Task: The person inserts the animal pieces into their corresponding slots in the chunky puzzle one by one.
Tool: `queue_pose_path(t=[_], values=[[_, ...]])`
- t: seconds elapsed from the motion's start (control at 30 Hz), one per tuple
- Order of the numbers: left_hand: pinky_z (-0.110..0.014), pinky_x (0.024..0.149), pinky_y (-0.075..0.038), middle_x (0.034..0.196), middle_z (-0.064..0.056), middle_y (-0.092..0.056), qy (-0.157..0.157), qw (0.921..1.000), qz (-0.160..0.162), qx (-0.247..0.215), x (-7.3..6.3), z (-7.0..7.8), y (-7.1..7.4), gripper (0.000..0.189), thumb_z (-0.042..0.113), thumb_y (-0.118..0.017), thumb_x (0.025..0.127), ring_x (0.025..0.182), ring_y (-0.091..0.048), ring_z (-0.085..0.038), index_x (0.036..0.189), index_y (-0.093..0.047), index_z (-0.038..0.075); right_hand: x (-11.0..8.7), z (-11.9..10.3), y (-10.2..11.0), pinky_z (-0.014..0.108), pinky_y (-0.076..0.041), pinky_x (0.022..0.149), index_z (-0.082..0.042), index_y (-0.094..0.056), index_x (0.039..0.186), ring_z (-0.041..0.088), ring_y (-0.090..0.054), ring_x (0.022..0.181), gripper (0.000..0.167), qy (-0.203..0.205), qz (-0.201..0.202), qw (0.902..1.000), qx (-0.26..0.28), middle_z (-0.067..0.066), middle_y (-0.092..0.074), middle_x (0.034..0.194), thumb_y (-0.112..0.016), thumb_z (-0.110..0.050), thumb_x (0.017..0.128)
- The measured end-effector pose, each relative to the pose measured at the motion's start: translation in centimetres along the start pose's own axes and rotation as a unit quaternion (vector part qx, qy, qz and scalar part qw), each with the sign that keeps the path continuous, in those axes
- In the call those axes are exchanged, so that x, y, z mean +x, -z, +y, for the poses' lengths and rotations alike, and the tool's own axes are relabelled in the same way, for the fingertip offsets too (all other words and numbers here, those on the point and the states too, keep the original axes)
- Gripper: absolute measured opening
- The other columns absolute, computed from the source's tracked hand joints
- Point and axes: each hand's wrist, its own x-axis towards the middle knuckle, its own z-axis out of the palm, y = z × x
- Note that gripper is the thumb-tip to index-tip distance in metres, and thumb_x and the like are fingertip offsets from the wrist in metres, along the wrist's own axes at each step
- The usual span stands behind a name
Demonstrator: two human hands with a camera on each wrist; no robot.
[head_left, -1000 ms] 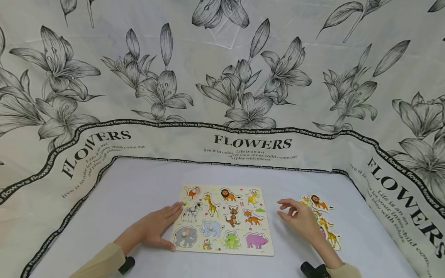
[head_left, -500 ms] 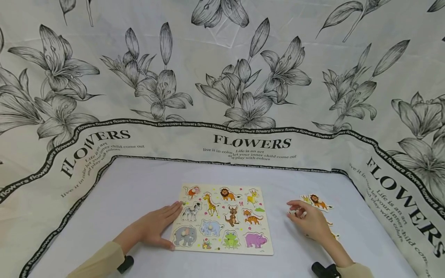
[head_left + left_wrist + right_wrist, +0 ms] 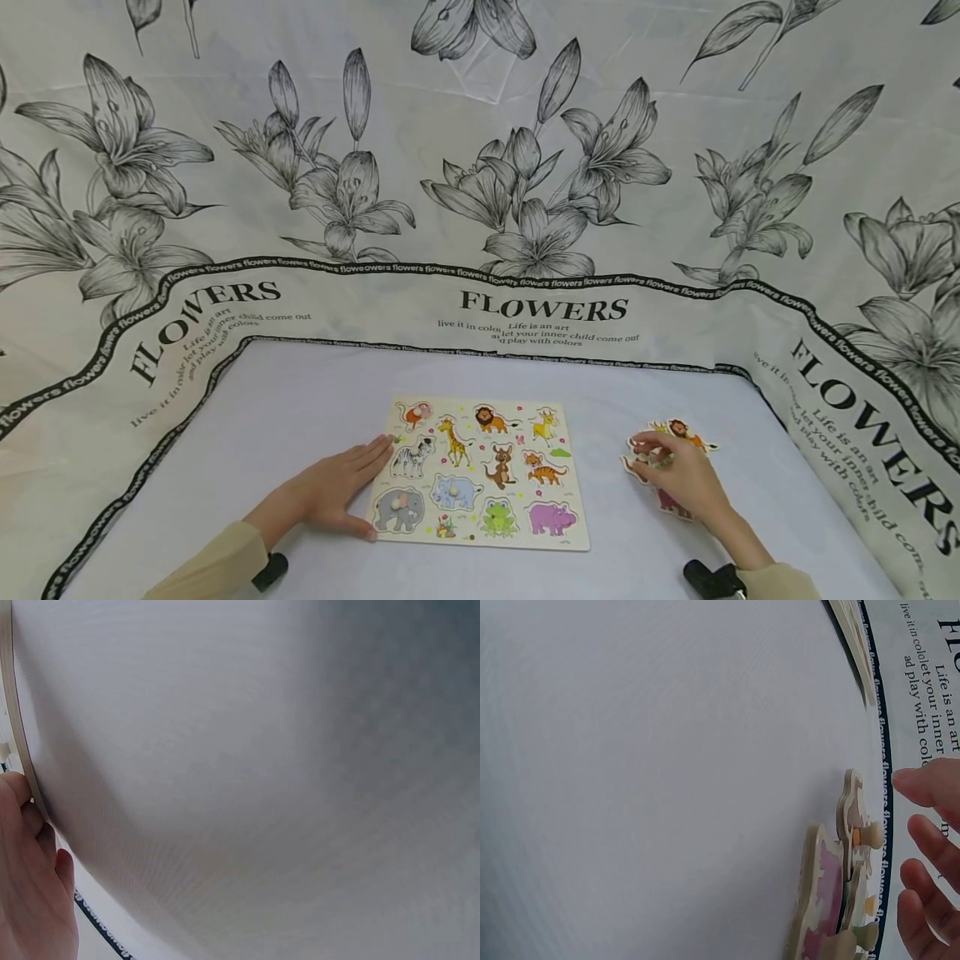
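A wooden knob puzzle board point(image 3: 450, 407) with animal pictures lies flat on the white table. My left hand point(image 3: 330, 492) rests at its left side, fingers extended, fingertips on the edge. The left wrist view shows this hand point(image 3: 34, 885) against the board's side point(image 3: 22, 742). Loose animal pieces lie to the right of the board, among them a lion point(image 3: 690, 439). Over this group hovers my right hand point(image 3: 686, 479), fingers loosely bent, hiding several pieces. In the right wrist view its thumb and fingers point(image 3: 937, 900) are spread apart, above the wooden knobs point(image 3: 871, 835) of the pieces.
White tablecloth point(image 3: 322, 392) surrounds the board. A patterned flower cloth point(image 3: 540, 312) with black lettering rises behind and at both sides. Knobs stand on the grey elephant point(image 3: 400, 510) and the blue animal point(image 3: 456, 493) in the board.
My right hand has moved rightward from beside the board to over the loose pieces, showing some on its left and covering others. The left hand has stayed in place.
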Motion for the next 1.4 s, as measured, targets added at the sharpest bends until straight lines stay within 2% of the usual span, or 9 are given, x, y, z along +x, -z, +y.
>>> queue_pose_path(t=[0.17, 0.47, 0.97, 1.4], values=[[-0.043, 0.117, -0.03, 0.161, -0.011, -0.019, 0.007, 0.9999, -0.004, -0.008, 0.0, 0.0, 0.0, 0.112, 0.079, -0.053, 0.073, 0.148, -0.022, -0.028, 0.152, -0.024, 0.005, 0.2, 0.8, 0.2, 0.022, -0.046, 0.058, -0.007, -0.069, 0.11, 0.018, -0.062, 0.079, 0.036, -0.003, -0.014, 0.9998, -0.015, 0.005, -0.072, 0.091, -0.08, -0.014, 0.076], [-0.042, 0.118, -0.029, 0.162, -0.009, -0.016, 0.019, 0.9997, -0.014, -0.009, 0.1, 0.1, 0.2, 0.113, 0.081, -0.052, 0.073, 0.149, -0.02, -0.026, 0.153, -0.021, 0.007, 0.8, 2.0, 0.4, 0.025, -0.049, 0.061, -0.008, -0.069, 0.108, 0.019, -0.063, 0.078, 0.034, 0.02, -0.018, 0.9994, -0.02, 0.003, -0.073, 0.087, -0.08, -0.015, 0.076], [-0.043, 0.116, -0.033, 0.16, -0.014, -0.02, -0.006, 0.9999, 0.007, 0.005, 0.0, -0.1, 0.1, 0.112, 0.079, -0.052, 0.074, 0.147, -0.024, -0.03, 0.151, -0.024, 0.002, 1.6, 3.1, 0.2, 0.025, -0.053, 0.064, -0.01, -0.07, 0.101, 0.009, -0.062, 0.074, 0.029, 0.039, -0.05, 0.9978, -0.018, -0.007, -0.068, 0.08, -0.081, -0.018, 0.075], [-0.041, 0.118, -0.031, 0.161, -0.011, -0.018, 0.005, 1.0, -0.003, 0.002, 0.1, -0.1, 0.0, 0.113, 0.08, -0.052, 0.073, 0.148, -0.021, -0.027, 0.152, -0.022, 0.005, 1.7, 3.3, 0.4, 0.022, -0.051, 0.062, -0.016, -0.073, 0.094, 0.0, -0.058, 0.071, 0.021, 0.018, -0.081, 0.9965, -0.016, -0.009, -0.066, 0.077, -0.08, -0.026, 0.077]])
